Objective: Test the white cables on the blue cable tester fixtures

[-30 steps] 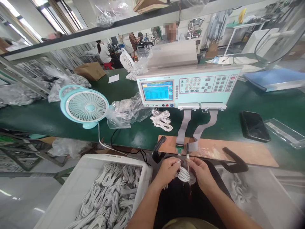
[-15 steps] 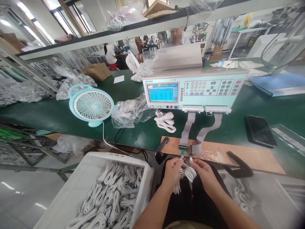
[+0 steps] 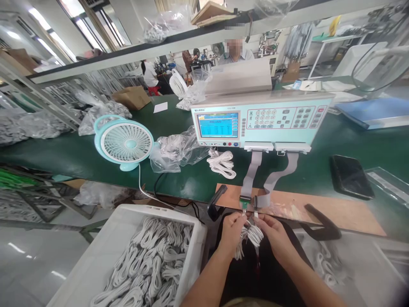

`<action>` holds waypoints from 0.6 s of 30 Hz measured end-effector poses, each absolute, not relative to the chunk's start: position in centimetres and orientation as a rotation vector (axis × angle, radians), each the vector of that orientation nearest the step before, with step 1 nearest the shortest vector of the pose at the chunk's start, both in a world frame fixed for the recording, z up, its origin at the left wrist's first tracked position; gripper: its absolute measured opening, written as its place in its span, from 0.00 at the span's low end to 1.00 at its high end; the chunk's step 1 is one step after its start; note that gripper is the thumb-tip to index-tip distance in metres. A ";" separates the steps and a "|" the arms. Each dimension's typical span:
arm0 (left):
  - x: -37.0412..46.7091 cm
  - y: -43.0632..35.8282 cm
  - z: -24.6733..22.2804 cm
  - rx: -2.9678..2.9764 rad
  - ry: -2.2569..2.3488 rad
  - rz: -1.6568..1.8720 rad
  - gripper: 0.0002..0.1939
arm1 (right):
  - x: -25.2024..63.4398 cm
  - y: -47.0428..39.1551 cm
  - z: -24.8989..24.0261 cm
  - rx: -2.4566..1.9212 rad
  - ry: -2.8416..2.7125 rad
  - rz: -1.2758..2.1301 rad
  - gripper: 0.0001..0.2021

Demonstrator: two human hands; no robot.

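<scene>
Between my hands hangs a coiled white cable [image 3: 254, 236], its bundle below the edge of a wooden board [image 3: 297, 207]. My left hand [image 3: 234, 228] pinches one cable end at a small green circuit board [image 3: 244, 204]. With closed fingers my right hand [image 3: 270, 228] grips the other end at a dark connector [image 3: 255, 202]. Grey ribbon cables [image 3: 251, 175] run from both connectors up to a cable tester [image 3: 262, 119] with a lit blue screen. My fingers partly hide the plugs, so I cannot tell how deep they sit.
A white bin [image 3: 128, 209] full of coiled cables stands at lower left. Black clamps [image 3: 217, 200] hold the board. Another white cable coil [image 3: 222, 163], a fan [image 3: 128, 143], plastic bags [image 3: 175, 149] and a phone [image 3: 350, 176] lie on the green table. A person [image 3: 236, 53] sits opposite.
My hands keep the same hold on the cable ends. Writing on the tester's screen has changed, with larger dark characters now near its top. The view has shifted slightly.
</scene>
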State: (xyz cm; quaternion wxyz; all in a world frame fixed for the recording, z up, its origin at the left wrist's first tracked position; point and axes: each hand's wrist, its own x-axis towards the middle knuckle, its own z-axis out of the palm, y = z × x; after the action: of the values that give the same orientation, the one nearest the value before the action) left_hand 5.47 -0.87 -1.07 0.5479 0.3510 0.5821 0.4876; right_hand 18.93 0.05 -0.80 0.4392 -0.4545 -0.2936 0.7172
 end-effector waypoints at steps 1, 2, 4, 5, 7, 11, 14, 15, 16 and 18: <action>5.5 -0.9 -1.2 0.814 1.375 1.153 0.15 | 18.9 0.1 -0.7 -1.125 -0.721 1.792 0.16; 5.5 -0.8 -1.2 0.808 1.373 1.151 0.15 | 18.9 0.1 -0.7 -1.121 -0.717 1.800 0.17; 5.6 -0.6 -1.2 0.825 1.379 1.149 0.17 | 19.0 0.1 -0.8 -1.119 -0.736 1.803 0.18; 5.6 -0.5 -1.1 0.837 1.384 1.145 0.18 | 19.0 0.1 -0.9 -1.124 -0.758 1.795 0.19; 5.6 -0.3 -0.8 0.847 1.399 1.131 0.19 | 19.1 0.1 -1.2 -1.144 -0.797 1.781 0.19; 5.7 -0.2 -0.6 0.881 1.452 1.108 0.22 | 19.1 0.3 -1.6 -1.214 -0.801 1.755 0.19; 5.8 0.1 -0.9 0.920 1.456 1.110 0.23 | 18.8 0.6 -1.1 -1.230 -0.777 1.742 0.21; 5.8 0.2 -1.0 0.926 1.449 1.119 0.23 | 18.7 0.7 -0.8 -1.240 -0.766 1.734 0.22; 5.9 0.3 -1.2 0.927 1.440 1.129 0.23 | 18.6 0.7 -0.5 -1.254 -0.758 1.718 0.23; 6.0 0.4 -1.4 0.929 1.420 1.142 0.23 | 18.4 0.8 0.0 -1.276 -0.748 1.685 0.23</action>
State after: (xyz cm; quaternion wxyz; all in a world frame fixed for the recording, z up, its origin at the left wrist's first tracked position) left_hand 5.97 0.40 -1.42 0.5210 0.3876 0.5925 0.4767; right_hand 18.40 0.75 -0.03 0.4348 -0.5125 -0.3006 0.6767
